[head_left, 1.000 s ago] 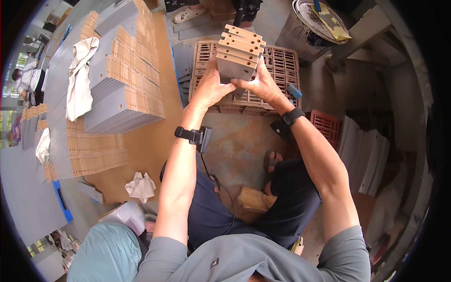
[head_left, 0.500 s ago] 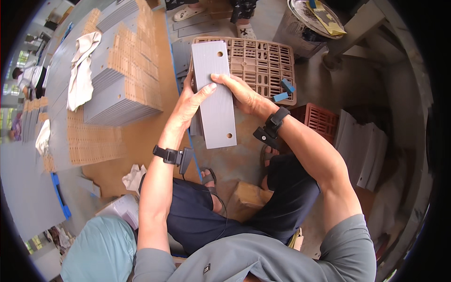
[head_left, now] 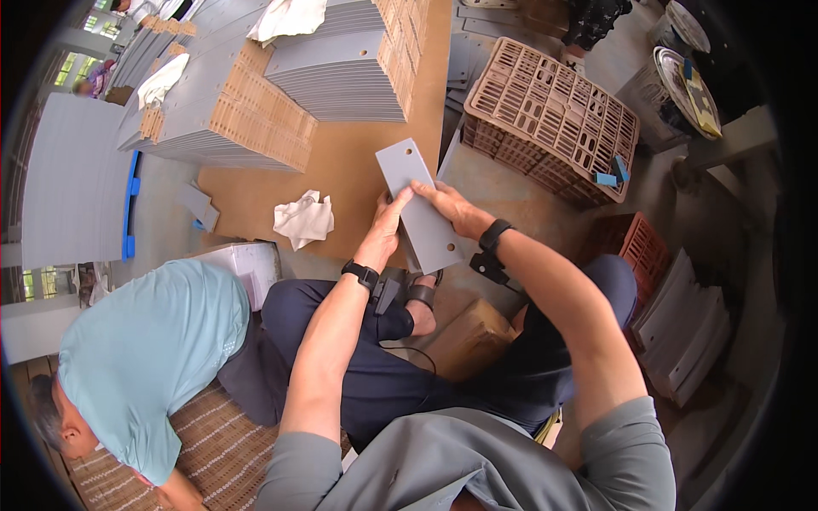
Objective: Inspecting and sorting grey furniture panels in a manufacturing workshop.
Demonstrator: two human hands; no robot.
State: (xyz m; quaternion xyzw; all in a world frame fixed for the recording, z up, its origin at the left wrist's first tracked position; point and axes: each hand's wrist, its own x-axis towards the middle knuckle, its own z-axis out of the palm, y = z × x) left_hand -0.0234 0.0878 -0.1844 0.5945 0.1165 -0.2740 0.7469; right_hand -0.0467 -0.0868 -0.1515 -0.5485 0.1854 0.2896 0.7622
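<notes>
A grey rectangular board [head_left: 420, 217] with a round hole near each end is held in front of me, tilted; a second layer shows along its lower left edge, so it may be a small stack. My left hand [head_left: 388, 221] grips the left long edge, thumb on the top face. Opposite it, my right hand [head_left: 449, 209] is wrapped round the right edge, its thumb close to the left thumb. The fingers under the board are hidden. Both wrists wear black straps with small devices.
Stacks of grey boards with bare brown edges [head_left: 341, 77] stand on a brown sheet, where a white cloth [head_left: 304, 218] lies. A brown plastic crate [head_left: 554, 102] with blue blocks [head_left: 607, 180] stands at right. A person in a teal shirt [head_left: 162, 341] bends over at left.
My view has turned left, so the stacks and crate appear farther right and more of the person in teal shows. The held board has tilted, its far end leaning left.
</notes>
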